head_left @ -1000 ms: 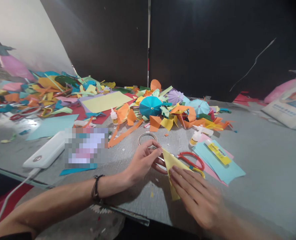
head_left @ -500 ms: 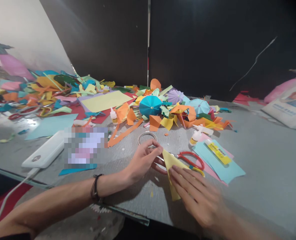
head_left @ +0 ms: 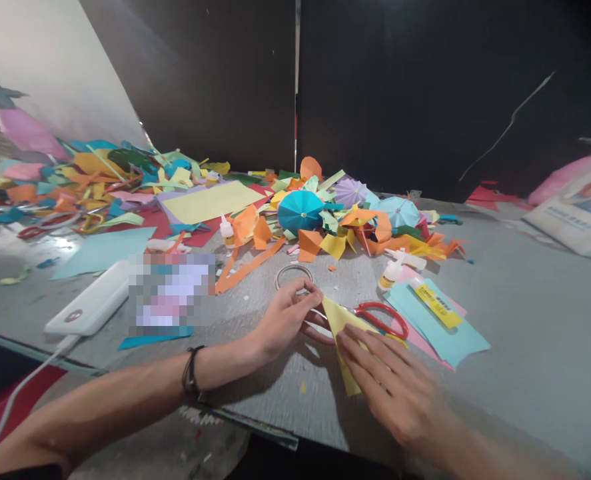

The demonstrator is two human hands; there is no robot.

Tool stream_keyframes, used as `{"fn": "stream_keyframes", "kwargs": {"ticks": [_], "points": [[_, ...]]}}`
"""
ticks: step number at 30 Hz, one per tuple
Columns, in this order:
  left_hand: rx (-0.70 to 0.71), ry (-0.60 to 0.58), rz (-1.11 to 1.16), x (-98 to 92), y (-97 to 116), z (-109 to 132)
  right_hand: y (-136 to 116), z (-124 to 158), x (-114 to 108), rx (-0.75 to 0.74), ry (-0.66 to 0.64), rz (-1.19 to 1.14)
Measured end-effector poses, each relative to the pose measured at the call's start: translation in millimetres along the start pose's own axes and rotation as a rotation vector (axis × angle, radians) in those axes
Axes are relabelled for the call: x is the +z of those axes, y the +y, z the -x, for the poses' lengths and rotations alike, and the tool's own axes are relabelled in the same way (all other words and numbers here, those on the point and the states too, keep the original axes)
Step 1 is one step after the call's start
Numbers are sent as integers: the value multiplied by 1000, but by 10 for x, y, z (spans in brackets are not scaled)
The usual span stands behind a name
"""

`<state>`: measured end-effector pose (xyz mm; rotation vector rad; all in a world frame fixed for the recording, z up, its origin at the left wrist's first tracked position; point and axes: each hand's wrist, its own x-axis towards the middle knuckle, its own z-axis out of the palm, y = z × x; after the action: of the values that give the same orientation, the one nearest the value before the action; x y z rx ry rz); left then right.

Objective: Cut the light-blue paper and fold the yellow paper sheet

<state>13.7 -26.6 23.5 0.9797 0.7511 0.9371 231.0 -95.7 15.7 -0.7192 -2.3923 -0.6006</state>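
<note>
We find the left hand (head_left: 286, 320) curled closed at the edge of the folded yellow paper (head_left: 344, 333), though we cannot tell what its fingers pinch. The right hand (head_left: 392, 387) presses down with fingers spread open, holding the paper low over the bench (head_left: 520, 347). A slip of pressure could skew the fold or snag the red scissors (head_left: 382, 320) just beside it.
</note>
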Motion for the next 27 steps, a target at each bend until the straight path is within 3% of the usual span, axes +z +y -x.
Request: {"fn": "stream_keyframes", "kwargs": {"ticks": [4,12,27], "points": [[-14,-11,43,-16,-13,-16,59,7,4,2,-52,-38],[-217,-78,58,-91,-83,-60,92,-7,-9,1,-62,-45],[-211,-100,61,-59,-95,-22,95,-14,-10,8,-47,-67]]}}
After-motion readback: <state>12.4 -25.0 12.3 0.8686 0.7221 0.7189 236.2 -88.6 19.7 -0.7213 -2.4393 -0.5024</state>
